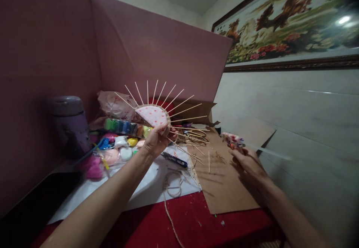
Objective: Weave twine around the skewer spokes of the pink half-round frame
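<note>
My left hand pinches the lower right edge of a half-round craft piece. Its face is pale pink with red dots, and twine lines the curved rim. Thin wooden sticks fan outward from that rim. Over the cardboard on the right, my right hand is wrapped around a patterned glue gun, somewhat blurred. A translucent glue stick juts out behind it to the right. The two hands are well apart, and the glue gun does not touch the craft piece.
Brown cardboard bears loose sticks. A dark-handled cutter and twine lie on white paper. Bagged coloured clay and a purple tumbler stand left. Pink panels rise behind; a tiled wall bounds the right.
</note>
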Available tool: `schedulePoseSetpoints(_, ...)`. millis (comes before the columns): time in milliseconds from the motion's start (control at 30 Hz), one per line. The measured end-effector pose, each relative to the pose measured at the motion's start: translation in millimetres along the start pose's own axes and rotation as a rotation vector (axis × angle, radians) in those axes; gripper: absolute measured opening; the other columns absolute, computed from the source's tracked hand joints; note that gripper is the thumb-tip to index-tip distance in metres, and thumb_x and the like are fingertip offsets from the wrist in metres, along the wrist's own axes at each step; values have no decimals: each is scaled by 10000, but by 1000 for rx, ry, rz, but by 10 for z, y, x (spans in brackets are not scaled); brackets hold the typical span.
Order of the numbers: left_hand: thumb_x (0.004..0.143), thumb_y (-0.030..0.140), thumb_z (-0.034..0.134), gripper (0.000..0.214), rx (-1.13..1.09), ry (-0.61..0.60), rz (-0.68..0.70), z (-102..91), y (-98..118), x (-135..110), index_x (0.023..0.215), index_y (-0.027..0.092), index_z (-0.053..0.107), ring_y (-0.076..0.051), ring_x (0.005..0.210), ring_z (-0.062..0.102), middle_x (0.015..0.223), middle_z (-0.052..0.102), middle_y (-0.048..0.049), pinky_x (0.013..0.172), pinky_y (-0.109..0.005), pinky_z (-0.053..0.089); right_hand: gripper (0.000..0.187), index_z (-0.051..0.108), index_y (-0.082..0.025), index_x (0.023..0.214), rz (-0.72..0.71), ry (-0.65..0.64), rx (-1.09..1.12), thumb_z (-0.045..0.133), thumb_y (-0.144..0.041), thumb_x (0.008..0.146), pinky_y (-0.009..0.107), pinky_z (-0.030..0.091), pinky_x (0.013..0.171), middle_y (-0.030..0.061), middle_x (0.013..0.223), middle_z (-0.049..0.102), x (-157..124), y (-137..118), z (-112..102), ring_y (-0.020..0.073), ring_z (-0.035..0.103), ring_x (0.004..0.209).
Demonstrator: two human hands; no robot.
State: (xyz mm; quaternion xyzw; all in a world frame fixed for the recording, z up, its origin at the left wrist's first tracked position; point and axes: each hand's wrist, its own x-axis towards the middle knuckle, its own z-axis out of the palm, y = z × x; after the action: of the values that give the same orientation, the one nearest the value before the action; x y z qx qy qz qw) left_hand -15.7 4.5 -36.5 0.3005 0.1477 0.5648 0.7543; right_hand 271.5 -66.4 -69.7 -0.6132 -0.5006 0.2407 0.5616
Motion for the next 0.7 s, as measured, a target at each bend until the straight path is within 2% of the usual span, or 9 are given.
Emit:
schedulePoseSetpoints(33, 757, 128, 513, 129, -3, 1, -2, -5, -3, 2, 691, 110, 622, -177, 674, 626, 632, 651, -77, 694, -333, 518, 184, 532, -192, 699, 67, -39, 105, 620, -349, 663, 191, 239, 338, -71, 456, 344, -93, -102, -3, 76, 306, 372)
schedulePoseSetpoints(100, 750, 125, 522, 116, -3, -1, -5, -10, -10, 1, 694, 112, 622, -175, 673, 624, 634, 652, -75, 697, -331, 516, 193, 522, -192, 740, 74, -118, 268, 626, -343, 682, 160, 191, 312, -71, 508, 332, -302, -329, 4, 59, 269, 389)
schedulePoseSetpoints(200, 752, 136, 525, 113, 18, -5, -17, -1, -24, -11, 697, 113, 621, -170, 670, 620, 638, 650, -75, 688, -324, 514, 199, 525, -195, 769, 155, -330, 390, 588, -379, 728, 145, 217, 288, -54, 564, 375, -581, -617, 51, 54, 282, 398)
schedulePoseSetpoints(333, 765, 140, 498, 154, 61, -20, -35, 36, -55, -33, 674, 98, 615, -172, 662, 619, 648, 649, -92, 679, -319, 511, 274, 566, -172, 841, 162, -495, 286, 575, -428, 746, 159, 308, 289, -21, 617, 462, -742, -788, 193, 59, 360, 405)
schedulePoseSetpoints(500, 767, 131, 479, 182, 98, -58, -26, 96, -98, -58, 660, 91, 620, -170, 640, 621, 634, 649, -94, 660, -308, 502, 355, 574, -147, 753, 159, -523, 104, 557, -500, 731, 158, 292, 269, -20, 562, 460, -718, -865, 385, 60, 374, 381)
schedulePoseSetpoints(700, 750, 114, 487, 166, 104, -67, -4, 129, -117, -71, 651, 96, 619, -167, 641, 620, 627, 649, -83, 685, -316, 494, 399, 454, -173, 579, 129, -581, 23, 506, -526, 757, 159, 268, 262, -51, 480, 387, -661, -864, 491, 45, 308, 333)
